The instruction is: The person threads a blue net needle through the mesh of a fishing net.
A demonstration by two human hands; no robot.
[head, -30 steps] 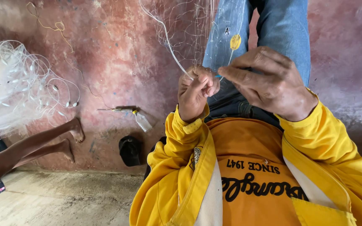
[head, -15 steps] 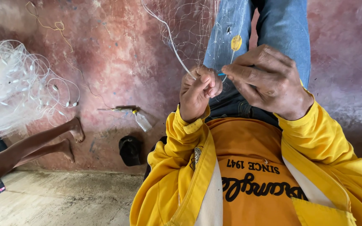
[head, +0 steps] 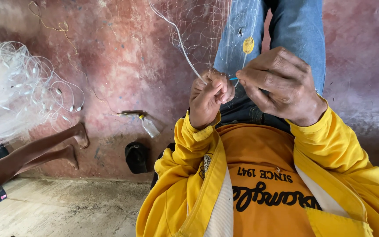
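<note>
My left hand (head: 208, 98) is fisted around a thick white cord (head: 178, 37) that runs up and away along the edge of a fine, clear fishing net (head: 207, 30). My right hand (head: 281, 85) sits close beside it, fingertips pinching a thin blue strand or needle tip (head: 232, 79) that bridges the two hands. The net drapes over my jeans-clad legs (head: 299, 26), and a small yellow oval float (head: 248, 44) hangs on it just above my right hand. I wear a yellow jacket (head: 185, 175) over an orange shirt.
Another person's bare legs (head: 44, 149) stretch in from the left over the reddish floor (head: 123, 66). A heap of white net (head: 9, 87) with small weights lies at far left. A plastic bottle (head: 149, 127), a thin stick tool (head: 121, 114) and a dark cap (head: 137, 157) lie nearby.
Both hands stay together on the net; my right fingers have shifted slightly toward the left fist. The other person's legs have not moved.
</note>
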